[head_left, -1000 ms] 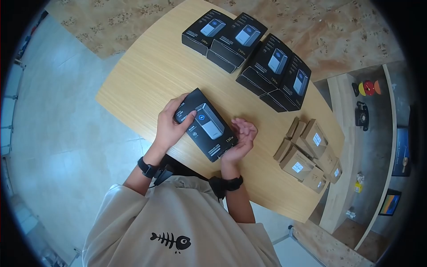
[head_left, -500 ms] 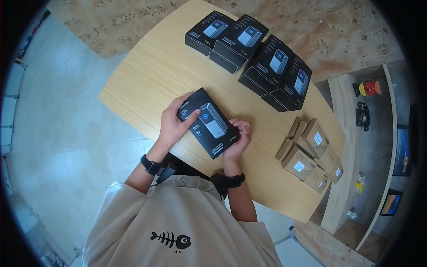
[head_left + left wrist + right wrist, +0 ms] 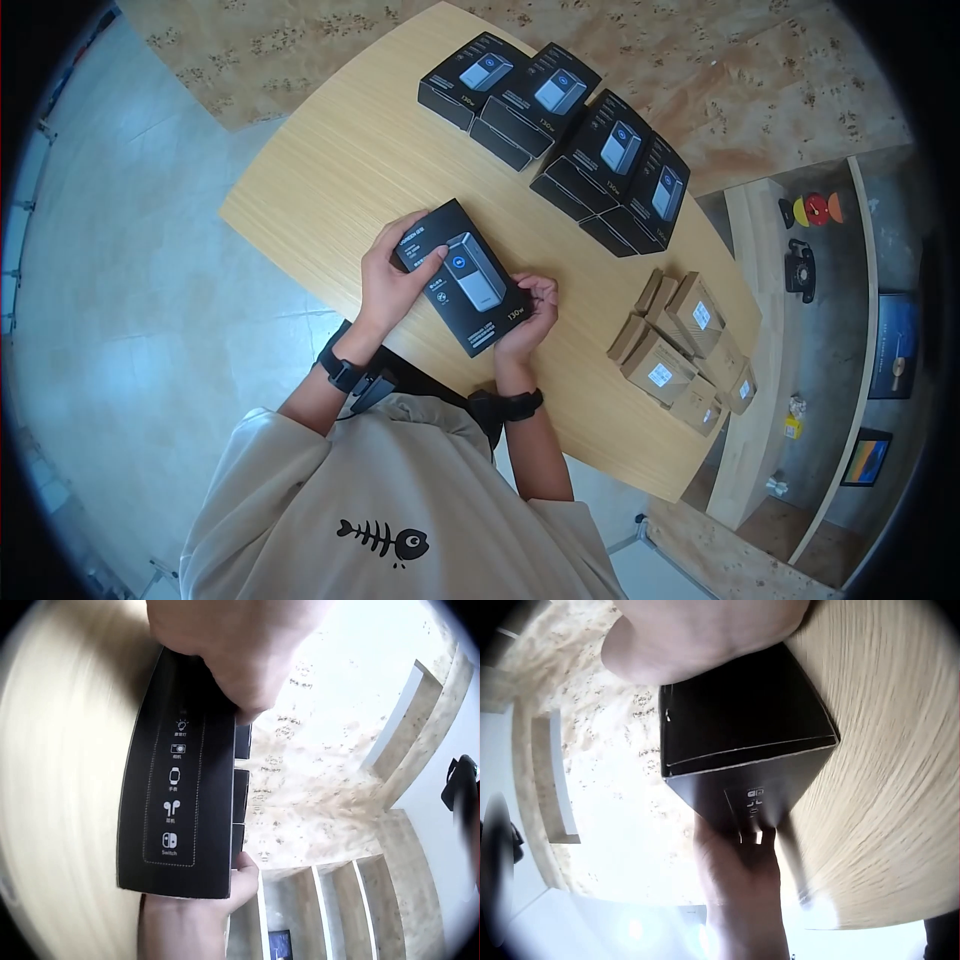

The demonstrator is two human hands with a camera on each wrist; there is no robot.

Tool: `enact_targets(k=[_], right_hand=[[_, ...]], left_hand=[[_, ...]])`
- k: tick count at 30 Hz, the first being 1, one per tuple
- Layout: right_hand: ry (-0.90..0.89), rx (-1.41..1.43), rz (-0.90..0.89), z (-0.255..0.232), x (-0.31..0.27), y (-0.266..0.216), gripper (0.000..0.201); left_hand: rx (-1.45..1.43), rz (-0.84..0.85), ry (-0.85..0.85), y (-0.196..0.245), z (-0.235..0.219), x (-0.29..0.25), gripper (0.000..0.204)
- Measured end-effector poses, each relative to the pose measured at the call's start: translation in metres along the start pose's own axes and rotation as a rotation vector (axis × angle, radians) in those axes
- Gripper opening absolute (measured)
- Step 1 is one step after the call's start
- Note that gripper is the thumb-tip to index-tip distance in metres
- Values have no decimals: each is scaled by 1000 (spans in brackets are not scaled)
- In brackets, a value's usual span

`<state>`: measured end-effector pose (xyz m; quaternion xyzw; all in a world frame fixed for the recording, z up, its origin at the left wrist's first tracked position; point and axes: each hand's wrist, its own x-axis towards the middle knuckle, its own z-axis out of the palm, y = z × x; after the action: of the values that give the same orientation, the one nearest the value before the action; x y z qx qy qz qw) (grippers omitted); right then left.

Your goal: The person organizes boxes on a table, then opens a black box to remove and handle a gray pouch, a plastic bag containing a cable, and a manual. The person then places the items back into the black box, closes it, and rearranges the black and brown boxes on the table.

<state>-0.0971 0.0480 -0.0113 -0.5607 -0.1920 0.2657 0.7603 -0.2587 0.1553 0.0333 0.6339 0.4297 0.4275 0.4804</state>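
Note:
A black power bank box [image 3: 466, 285], printed with a silver device and "130W", is held tilted over the near side of the table. My left hand [image 3: 391, 283] grips its left side, thumb lying on the printed face. On the opposite side my right hand [image 3: 532, 322] holds the lower right edge with curled fingers. The left wrist view shows a side of the box [image 3: 176, 817] bearing a column of small white icons. An end face of the box [image 3: 742, 712], plain black with a closed flap seam, fills the middle of the right wrist view.
Several matching black boxes [image 3: 600, 165] stand in a row along the table's far edge. To the right sits a cluster of small brown cartons [image 3: 660, 362]. Beyond the wooden table [image 3: 330, 170], a shelf unit [image 3: 745, 440] holds a black telephone [image 3: 800, 270] and ornaments.
My right hand has gone from loosely spread fingers beside the box to fingers curled against its edge. The box has shifted slightly right. The left hand keeps its grip.

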Motion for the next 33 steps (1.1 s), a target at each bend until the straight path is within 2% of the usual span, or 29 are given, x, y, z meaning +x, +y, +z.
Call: enact_targets(k=[3,8,12,15,17,18,20,21,23,24,25,26,27,28,29,30,31,33], right_hand=[[14,48,0,2,0,0,46],[50,75,-25,4,0,0,44],[66,104,-27,6,-1,-1,43],[61,119,-40,5,-1,0,41],[68,72,-4,4,-1,-1,39],[56,77,-10,2,0,1,39],[53,16,-6,-4,0,3,42],[45,18,-11,-7,-6,1,42],[-81,-378,-124,-7,-21,-15,49],[-81,-379,-129,-12,-26,-24,49],[-236,-320,-24,-18,-33,-32,44],[-389,-259,85,-23,-39,-36,40],[-388,-258,86,-29,-46,-35,40],[-438,-345,74,-33,-53,-34,30],[-488,-433,62,-33,-55,-32,19],[-485,-430,63,-31,-55,-31,19],[-491,-473,26,-29,-56,-32,13],[-497,-518,-13,-26,-56,-34,10]], left_hand=[[-17,-67,-30,-1,-1,0,52],[-9,-10,13,-2,2,0,50],[8,-28,-19,0,2,0,52],[24,43,30,1,2,3,50],[-28,-29,-66,1,-1,7,55],[-28,-19,-55,-1,-3,9,55],[212,205,23,-6,-4,16,57],[210,210,31,-6,-9,16,57],[198,107,137,-5,-22,14,57],[194,110,138,-2,-29,12,57],[200,105,123,4,-37,6,55],[209,97,105,10,-46,-1,54],[232,74,36,16,-55,-8,59],[237,75,35,26,-62,-17,59],[384,165,-78,37,-69,-25,64],[529,256,-193,47,-74,-32,68],[528,257,-196,58,-77,-36,68],[737,409,-555,73,-78,-45,78]])
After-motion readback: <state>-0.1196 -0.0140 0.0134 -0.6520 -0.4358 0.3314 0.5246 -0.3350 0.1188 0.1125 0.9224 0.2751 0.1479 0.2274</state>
